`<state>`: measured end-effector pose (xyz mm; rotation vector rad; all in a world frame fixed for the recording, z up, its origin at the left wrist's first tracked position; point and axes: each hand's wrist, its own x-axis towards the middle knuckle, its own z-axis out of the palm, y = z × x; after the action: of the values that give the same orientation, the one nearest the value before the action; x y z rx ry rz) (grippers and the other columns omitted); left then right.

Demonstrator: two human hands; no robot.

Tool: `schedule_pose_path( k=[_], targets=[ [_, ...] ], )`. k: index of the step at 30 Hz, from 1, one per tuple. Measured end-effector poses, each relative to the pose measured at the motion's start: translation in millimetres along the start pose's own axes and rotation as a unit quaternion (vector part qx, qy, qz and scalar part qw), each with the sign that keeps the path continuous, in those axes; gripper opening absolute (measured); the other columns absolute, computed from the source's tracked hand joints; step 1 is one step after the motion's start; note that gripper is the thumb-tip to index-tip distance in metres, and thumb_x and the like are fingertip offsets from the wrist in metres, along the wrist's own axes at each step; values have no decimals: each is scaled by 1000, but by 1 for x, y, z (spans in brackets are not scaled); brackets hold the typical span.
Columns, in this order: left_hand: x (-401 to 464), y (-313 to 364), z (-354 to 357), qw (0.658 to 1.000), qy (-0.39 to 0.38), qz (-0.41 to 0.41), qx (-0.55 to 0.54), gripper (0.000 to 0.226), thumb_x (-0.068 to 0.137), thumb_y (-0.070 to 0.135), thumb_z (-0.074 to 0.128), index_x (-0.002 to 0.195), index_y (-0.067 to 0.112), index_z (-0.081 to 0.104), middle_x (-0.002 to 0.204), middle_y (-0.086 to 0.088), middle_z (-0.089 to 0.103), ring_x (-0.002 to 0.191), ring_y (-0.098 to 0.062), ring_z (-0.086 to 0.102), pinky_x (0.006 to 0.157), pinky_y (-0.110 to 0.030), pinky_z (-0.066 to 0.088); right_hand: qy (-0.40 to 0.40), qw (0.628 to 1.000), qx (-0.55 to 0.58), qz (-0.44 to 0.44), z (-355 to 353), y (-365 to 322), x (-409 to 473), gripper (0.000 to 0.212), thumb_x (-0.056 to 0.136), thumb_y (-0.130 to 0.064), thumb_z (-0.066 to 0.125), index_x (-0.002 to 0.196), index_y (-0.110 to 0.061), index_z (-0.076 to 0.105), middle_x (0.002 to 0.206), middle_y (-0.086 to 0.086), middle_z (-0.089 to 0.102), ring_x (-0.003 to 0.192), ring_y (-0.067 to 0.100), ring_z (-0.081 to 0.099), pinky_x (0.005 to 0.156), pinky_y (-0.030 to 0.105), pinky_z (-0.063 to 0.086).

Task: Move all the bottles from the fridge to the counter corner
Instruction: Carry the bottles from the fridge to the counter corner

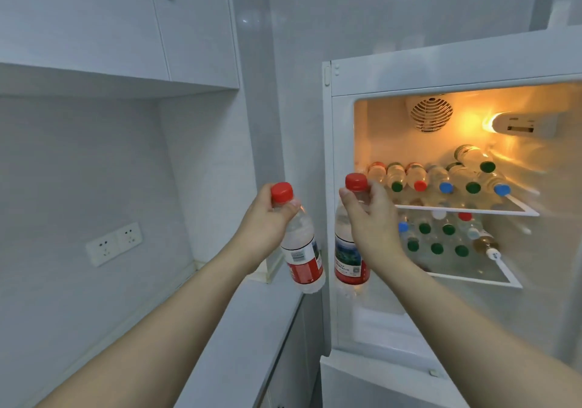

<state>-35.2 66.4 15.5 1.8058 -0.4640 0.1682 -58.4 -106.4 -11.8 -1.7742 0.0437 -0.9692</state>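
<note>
two clear plastic water bottles with red screw caps and red-and-white wrap labels are held up in the air between the white desk (252, 329) and the open white fridge (472, 70). the left bottle (302, 250) tilts, its cap leaning left and its base swinging right; its label shows a barcode on white above a red band. the right bottle (349, 259) hangs nearly upright, its label carrying a blue-green picture above a red band.

the left grip (267, 218) is clenched around the neck of the left bottle just under the cap, thumb across the front. the right grip (368, 215) pinches the neck of the right bottle the same way, fingers curled round it below the cap. each bottle body hangs below its grip, and the two bases sit close together without clearly touching, the left one above the desk edge, the right one in front of the fridge's left wall.

the right hand and wrist cover part of the right bottle's shoulder and the near corner of the shelves. inside the fridge, the upper wire shelf (516, 210) carries a row of clear bottles lying on their sides with green, red and blue caps facing out, one more stacked on top; the lower shelf (504, 278) holds more, green-capped mostly. these are blurred and overlap, so their count is hard to tell. the label print is too small to read. the fridge's right side is cut off by the frame.
</note>
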Motion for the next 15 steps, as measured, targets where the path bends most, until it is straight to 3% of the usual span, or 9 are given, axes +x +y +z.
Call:
schedule_pose_path(
  k=[6,10,15],
  targets=[
    [-38,-13,-65,997,63,-39,32,11,96,31,55,105,30,50,110,3,63,105,-19,59,96,-50,47,-82,995,55,2,48,-24,-37,17,93,-36,59,107,-31,51,98,-16,59,91,-3,54,81,17,41],
    [-58,-22,-105,989,119,-63,59,15,96,31,55,109,28,48,108,7,60,102,-15,57,94,-46,48,-142,984,105,15,86,-38,-57,22,93,-34,60,112,-29,52,111,-10,61,106,7,56,94,26,42],
    [-88,-34,-157,972,190,-103,89,15,96,31,55,109,26,48,106,6,58,98,-13,55,90,-42,47,-228,965,125,12,140,-53,-80,22,93,-34,59,112,-26,52,108,-11,59,100,5,55,85,22,40]
  ],
)
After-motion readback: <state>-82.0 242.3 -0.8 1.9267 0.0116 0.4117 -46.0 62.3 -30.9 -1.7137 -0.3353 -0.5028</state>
